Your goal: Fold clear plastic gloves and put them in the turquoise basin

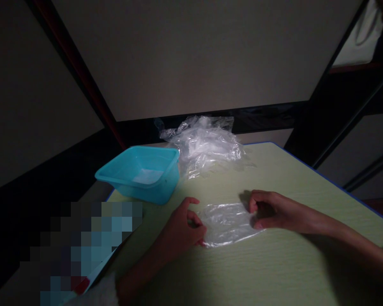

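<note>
At the bottom edge, one pale sleeve (97, 293) runs out of the frame, and a pixelated patch beside it hides most of a light-blue object with a bit of red on it, which cannot be identified. Two bare hands work over one pale, wood-grained table (274, 267), its near edge out of sight. The left hand (185, 226) is half curled, its index finger lifted and bent, thumb and lower fingers at the left end of one clear plastic bag (228, 225); whether they pinch it is hard to tell. The right hand (268, 209) bends thumb and fingers into a loop at the bag's right end, touching it, though the fingertips' grip cannot be made out. The bag lies flat on the tabletop between them. Farther off on the left stands one turquoise basin (159, 191) with one whitish item (148, 176) inside, too dim to show whether it bears print. Just beside it, toward the back edge, sits one crumpled heap of clear plastic (207, 146), its layers too tangled to count. Behind rise dark-framed panels (194, 59); at upper right, one white object (359, 44) is cut off.
</note>
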`<move>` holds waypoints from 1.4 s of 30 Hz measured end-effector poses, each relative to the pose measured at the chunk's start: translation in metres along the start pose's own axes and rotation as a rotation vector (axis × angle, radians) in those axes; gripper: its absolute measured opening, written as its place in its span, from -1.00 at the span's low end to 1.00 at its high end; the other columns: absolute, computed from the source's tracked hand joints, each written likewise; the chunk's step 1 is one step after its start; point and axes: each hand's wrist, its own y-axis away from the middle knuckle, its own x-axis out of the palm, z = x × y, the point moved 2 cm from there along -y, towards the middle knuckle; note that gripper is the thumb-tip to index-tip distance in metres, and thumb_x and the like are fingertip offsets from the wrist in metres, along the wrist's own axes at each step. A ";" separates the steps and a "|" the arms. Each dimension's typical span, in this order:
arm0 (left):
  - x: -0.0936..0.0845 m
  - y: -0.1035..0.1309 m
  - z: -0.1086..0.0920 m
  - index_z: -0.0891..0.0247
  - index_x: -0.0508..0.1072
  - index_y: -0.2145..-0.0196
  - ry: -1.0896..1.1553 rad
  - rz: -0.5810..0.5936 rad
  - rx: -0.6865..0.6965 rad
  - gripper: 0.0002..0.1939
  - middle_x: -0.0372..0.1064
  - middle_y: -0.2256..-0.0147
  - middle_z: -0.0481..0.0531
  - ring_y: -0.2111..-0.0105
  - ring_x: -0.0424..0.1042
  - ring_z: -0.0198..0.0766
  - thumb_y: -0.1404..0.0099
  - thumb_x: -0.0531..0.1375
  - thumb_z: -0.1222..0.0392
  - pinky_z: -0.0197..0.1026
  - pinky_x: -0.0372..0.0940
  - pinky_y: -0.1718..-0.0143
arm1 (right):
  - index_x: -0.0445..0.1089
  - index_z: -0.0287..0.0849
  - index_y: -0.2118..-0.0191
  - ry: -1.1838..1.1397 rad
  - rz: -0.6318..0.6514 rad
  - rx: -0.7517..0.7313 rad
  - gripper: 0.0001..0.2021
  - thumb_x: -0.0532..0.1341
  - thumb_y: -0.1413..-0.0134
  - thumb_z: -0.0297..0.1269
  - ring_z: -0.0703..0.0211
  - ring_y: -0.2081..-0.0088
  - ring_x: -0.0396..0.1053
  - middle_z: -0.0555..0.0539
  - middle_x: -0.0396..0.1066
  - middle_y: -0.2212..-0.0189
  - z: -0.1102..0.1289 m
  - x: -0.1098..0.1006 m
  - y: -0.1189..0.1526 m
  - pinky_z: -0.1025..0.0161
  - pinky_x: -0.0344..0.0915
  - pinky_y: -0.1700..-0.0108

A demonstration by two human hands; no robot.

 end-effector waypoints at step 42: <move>0.002 0.000 0.000 0.24 0.14 0.17 -0.038 0.004 0.045 -0.50 0.17 0.65 -0.34 0.72 0.34 -0.41 0.10 0.06 0.53 -0.44 0.23 0.70 | -0.09 -0.28 -0.28 0.564 -0.109 -0.317 -0.34 0.00 -0.19 0.01 -0.15 -0.22 0.01 -0.34 0.00 -0.23 0.018 0.033 0.013 -0.13 0.06 -0.17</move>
